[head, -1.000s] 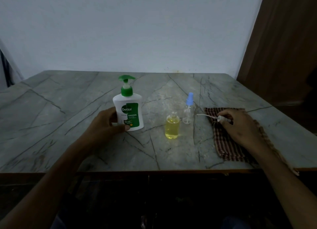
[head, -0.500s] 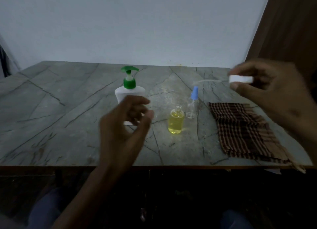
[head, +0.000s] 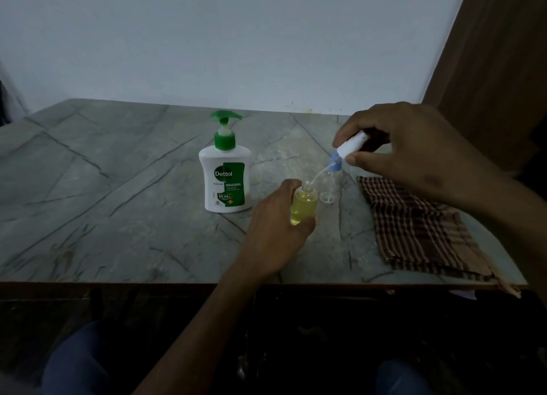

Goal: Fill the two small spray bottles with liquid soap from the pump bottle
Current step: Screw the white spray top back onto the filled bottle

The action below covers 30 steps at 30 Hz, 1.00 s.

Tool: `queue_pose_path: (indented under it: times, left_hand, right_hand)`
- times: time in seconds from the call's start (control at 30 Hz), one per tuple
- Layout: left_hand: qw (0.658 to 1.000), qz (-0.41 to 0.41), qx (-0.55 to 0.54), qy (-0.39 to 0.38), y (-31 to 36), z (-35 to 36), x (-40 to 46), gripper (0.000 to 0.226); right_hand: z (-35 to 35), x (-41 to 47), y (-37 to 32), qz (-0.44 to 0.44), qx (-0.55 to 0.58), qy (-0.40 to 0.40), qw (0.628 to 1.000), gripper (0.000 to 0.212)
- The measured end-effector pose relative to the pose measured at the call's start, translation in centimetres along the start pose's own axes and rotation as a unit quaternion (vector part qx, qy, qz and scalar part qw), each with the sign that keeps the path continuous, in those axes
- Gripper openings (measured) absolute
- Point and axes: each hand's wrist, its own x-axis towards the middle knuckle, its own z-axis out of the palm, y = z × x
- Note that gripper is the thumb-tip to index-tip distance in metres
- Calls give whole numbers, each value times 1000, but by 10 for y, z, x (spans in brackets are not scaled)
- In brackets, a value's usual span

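Left hand (head: pixel 275 232) now grips yellow-filled bottle (head: pixel 302 205); uncapped | right hand (head: pixel 414 152) fingers pinch white sprayer (head: pixel 352 144)

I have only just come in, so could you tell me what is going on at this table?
A person is closing up a small spray bottle already filled with yellow liquid. The left hand steadies it on the table, while the right hand holds the white spray head and feeds its dip tube into the open neck. The second small bottle, blue-capped, looks empty just behind. The pump bottle stands untouched, and a checked cloth lies to the right.
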Motion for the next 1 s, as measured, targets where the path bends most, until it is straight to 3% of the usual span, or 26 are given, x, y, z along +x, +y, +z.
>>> queue_pose_path:
  times: [0.23,0.53,0.8,1.0]
  left_hand:
    - [1000,1,-3,-4,-10,6,4,23]
    - [1000,8,-17,-10,-17,9,5,27]
    - [999,18,-30,-8,-18,10,5,26]
    - [999,33,-38,-6,-20,11,4,28]
  right_hand:
    - [3,12,-1,-12,0,-15,1000,26]
    - [44,28,-8,-41,-40,-119,991,22]
    - [51,36,-6,-46,-59,-163,984,24]
    - [53,42,-4,-47,-99,-181,977,8]
